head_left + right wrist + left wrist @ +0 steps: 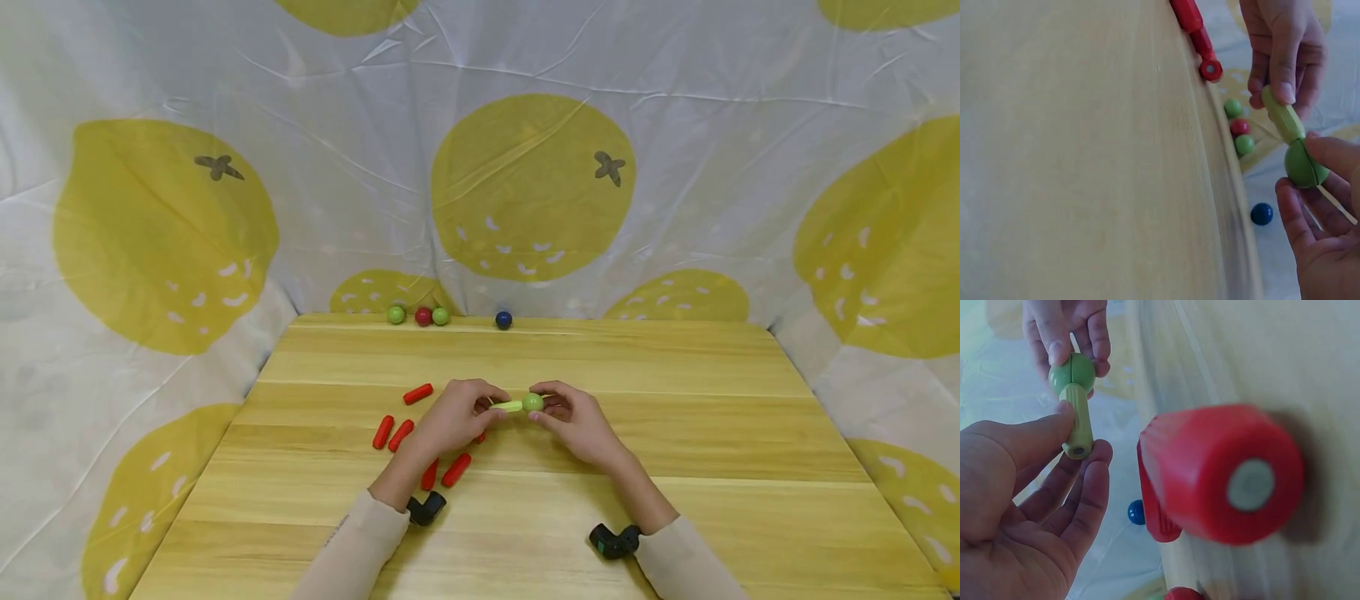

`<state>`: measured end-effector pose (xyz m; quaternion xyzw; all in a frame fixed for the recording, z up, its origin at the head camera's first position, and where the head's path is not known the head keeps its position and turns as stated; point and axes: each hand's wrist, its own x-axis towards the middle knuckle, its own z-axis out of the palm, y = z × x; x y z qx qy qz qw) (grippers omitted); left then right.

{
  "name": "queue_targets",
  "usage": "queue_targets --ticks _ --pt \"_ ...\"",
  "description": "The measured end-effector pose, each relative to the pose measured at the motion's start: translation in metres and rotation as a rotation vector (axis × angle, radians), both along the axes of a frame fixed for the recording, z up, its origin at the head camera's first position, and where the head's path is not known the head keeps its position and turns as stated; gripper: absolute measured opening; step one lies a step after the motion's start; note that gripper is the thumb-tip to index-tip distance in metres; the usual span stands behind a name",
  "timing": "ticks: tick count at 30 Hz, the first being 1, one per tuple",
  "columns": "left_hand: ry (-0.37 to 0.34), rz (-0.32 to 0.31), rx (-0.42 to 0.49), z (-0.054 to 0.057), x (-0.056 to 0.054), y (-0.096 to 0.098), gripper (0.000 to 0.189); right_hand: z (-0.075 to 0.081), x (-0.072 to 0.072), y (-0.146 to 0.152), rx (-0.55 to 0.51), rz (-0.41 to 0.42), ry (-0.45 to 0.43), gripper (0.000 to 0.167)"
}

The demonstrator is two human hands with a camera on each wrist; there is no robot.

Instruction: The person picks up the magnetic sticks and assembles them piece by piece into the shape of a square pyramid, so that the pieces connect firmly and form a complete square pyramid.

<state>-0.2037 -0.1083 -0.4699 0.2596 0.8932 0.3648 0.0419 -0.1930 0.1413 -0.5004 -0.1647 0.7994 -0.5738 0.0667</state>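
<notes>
My left hand (459, 414) pinches a yellow-green ridged rod (1077, 425) between thumb and fingers. A round grey spot, like a magnet, shows in the rod's near end in the left wrist view. Opposite it, my right hand (577, 422) holds a green ball (1305, 164) with a seam line around it. Rod and ball meet end to end, above the table. Beneath and beside my left hand lie several red rods (457, 470); one partly hides behind that hand. A red rod (1222, 475) looms large in the left wrist view, a grey disc in its end.
Along the table's back edge sit two green balls (396, 315), a red ball (423, 317) and, farther right, a blue ball (504, 320). A lemon-print cloth (360, 167) hangs behind the wooden table (712, 417). Each wrist carries a black camera mount (615, 542).
</notes>
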Motion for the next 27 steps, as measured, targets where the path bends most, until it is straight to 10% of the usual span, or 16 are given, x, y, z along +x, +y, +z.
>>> queue_targets --ticks 27 --pt "0.051 -0.037 -0.04 -0.013 -0.005 0.019 0.019 -0.013 -0.01 0.004 0.229 0.045 0.25 0.026"
